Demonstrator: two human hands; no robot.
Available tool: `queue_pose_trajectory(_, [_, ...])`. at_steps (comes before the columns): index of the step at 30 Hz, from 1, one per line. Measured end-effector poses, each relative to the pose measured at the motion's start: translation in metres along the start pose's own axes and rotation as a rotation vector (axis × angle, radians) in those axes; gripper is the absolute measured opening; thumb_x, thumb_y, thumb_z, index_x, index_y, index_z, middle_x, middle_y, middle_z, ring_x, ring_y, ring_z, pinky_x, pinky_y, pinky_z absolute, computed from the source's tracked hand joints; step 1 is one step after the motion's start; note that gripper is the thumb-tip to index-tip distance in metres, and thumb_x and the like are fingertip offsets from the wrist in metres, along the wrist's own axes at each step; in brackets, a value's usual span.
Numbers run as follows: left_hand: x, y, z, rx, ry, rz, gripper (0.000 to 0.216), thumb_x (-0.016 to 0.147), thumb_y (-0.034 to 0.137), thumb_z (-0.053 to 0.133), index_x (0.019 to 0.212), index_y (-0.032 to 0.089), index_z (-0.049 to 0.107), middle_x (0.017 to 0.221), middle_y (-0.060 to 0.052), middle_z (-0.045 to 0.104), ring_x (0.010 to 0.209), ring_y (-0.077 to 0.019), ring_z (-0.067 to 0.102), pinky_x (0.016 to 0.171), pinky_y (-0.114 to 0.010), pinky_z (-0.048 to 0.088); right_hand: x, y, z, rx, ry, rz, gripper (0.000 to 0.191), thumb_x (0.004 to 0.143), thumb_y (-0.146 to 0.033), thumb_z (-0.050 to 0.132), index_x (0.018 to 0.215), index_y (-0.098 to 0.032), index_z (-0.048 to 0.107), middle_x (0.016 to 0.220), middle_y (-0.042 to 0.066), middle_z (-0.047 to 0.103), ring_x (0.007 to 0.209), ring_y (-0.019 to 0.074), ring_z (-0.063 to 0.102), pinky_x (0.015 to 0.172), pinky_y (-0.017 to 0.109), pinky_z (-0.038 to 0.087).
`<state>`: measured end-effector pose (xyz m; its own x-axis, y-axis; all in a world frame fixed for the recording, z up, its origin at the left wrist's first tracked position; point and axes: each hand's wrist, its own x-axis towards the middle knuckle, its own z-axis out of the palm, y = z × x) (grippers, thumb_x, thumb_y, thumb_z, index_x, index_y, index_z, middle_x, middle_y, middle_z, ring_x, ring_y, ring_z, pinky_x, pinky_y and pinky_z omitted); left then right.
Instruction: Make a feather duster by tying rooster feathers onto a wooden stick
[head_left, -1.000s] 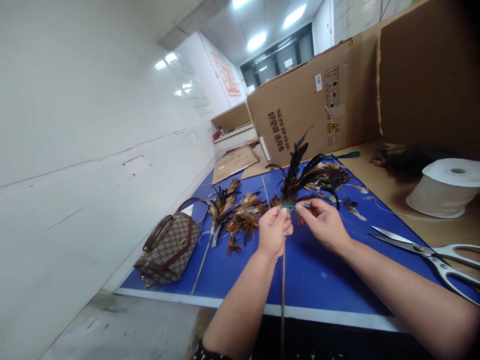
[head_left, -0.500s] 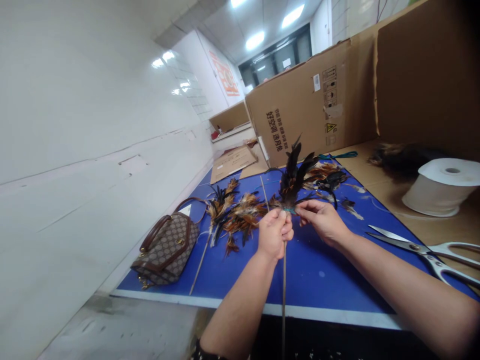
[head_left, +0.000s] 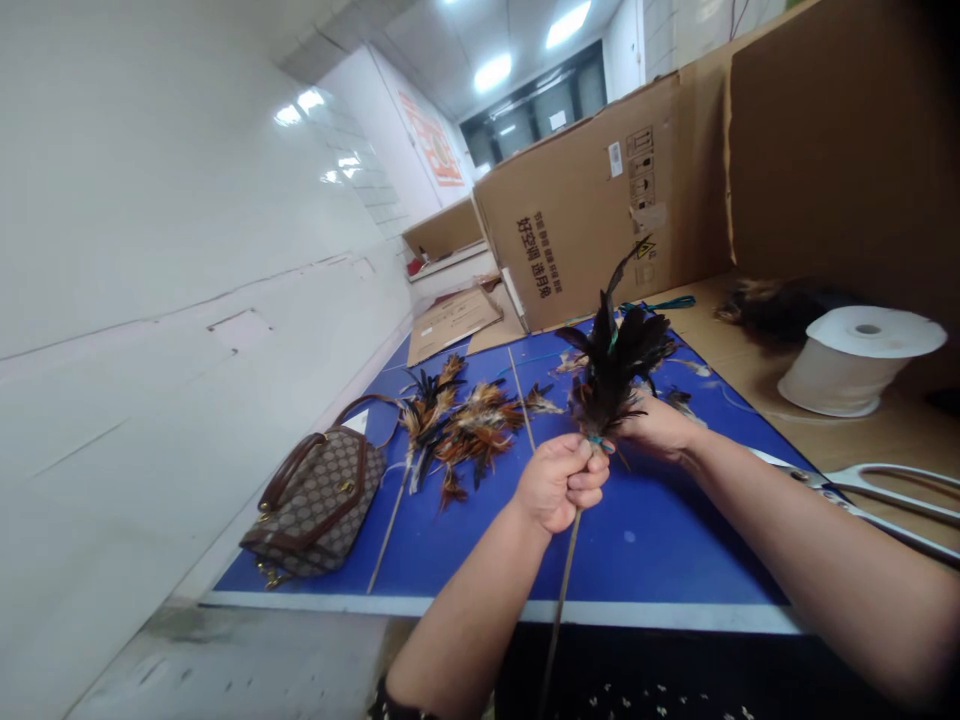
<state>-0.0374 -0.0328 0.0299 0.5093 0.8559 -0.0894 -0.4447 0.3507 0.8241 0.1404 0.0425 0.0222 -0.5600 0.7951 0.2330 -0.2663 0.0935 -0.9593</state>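
Note:
My left hand is closed round a thin stick, just under a green binding. Above the binding, dark feathers fan out, so the whole looks like a feather duster, tilted a little to the right. My right hand is at the right side of the feathers; its fingers are hidden behind them, and what they hold cannot be seen. Brown and black loose feathers lie on the blue tabletop to the left, by a second stick.
A patterned handbag stands at the left by the white wall. Scissors and a white spool lie at the right. A large cardboard box rises behind, with green string and dark feathers before it.
My right hand has moved from beside the green binding to behind the feathers, rightward. The stick's top has tilted right, and the feathers now spread wider. The view has shifted slightly.

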Motion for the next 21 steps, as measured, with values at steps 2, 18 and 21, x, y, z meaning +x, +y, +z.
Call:
queue_pose_trajectory(2, [0.001,-0.004,0.001,-0.035,-0.014,-0.018,0.03,0.079,0.027,0.082,0.099,0.008,0.068,0.075,0.001,0.044,0.05,0.0,0.023,0.043,-0.013,0.011,0.0,-0.001,-0.003,0.0,-0.011,0.011,0.01,0.059,-0.016,0.076,0.063,-0.014,0.067,0.061,0.001,0.065,0.058,0.0138,0.056,0.058,0.026,0.047])
queue_pose_trajectory(18, [0.004,-0.026,0.007,0.014,0.016,-0.017,0.031,0.082,0.033,0.08,0.078,0.009,0.061,0.07,0.002,0.042,0.052,-0.0014,0.023,0.042,-0.015,0.013,-0.008,0.002,-0.01,-0.411,0.011,-0.038,0.036,0.08,-0.049,0.062,0.073,-0.016,0.072,0.068,0.008,0.07,0.063,0.0193,0.062,0.054,0.029,0.048])
queue_pose_trajectory(21, [0.004,-0.028,0.01,0.07,0.052,0.031,0.035,0.082,0.039,0.08,0.077,0.009,0.061,0.069,0.002,0.042,0.051,-0.0019,0.025,0.042,-0.016,0.014,-0.006,0.003,-0.011,-0.496,0.09,-0.105,0.043,0.084,-0.053,0.057,0.067,-0.015,0.071,0.062,0.008,0.067,0.06,0.0191,0.061,0.054,0.029,0.048])
